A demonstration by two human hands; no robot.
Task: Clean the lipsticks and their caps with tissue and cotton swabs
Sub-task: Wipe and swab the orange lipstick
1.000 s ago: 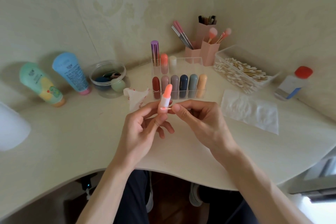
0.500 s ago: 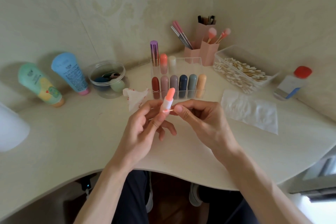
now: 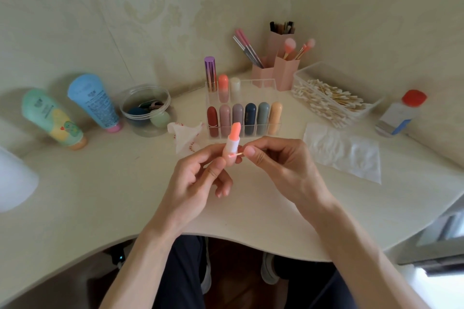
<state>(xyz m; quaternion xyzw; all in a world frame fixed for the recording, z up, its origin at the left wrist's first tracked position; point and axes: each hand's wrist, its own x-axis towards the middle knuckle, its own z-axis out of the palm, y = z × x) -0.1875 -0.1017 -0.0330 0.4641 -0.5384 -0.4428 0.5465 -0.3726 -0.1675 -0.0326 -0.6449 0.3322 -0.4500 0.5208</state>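
Note:
My left hand (image 3: 198, 178) holds an uncapped coral lipstick (image 3: 233, 142) upright above the desk; its white sleeve and peach base show between the fingers. My right hand (image 3: 281, 163) pinches a cotton swab (image 3: 236, 155), whose pink-stained tip touches the lipstick's base. Behind stands a clear organiser (image 3: 244, 118) with several capped lipsticks. A used, red-smeared tissue (image 3: 185, 135) lies left of it. A flat clean tissue (image 3: 344, 152) lies to the right. A clear box of cotton swabs (image 3: 331, 98) sits at the back right.
Two cream tubes (image 3: 93, 103) lean on the wall at left beside a clear jar of sponges (image 3: 145, 110). Pink brush holders (image 3: 278, 68) stand in the corner. A red-capped bottle (image 3: 401, 115) lies at far right. The desk's curved front edge (image 3: 251, 241) runs above my knees.
Both hands have drifted slightly while the swab tip stays against the lipstick's base. The grip on each is unchanged.

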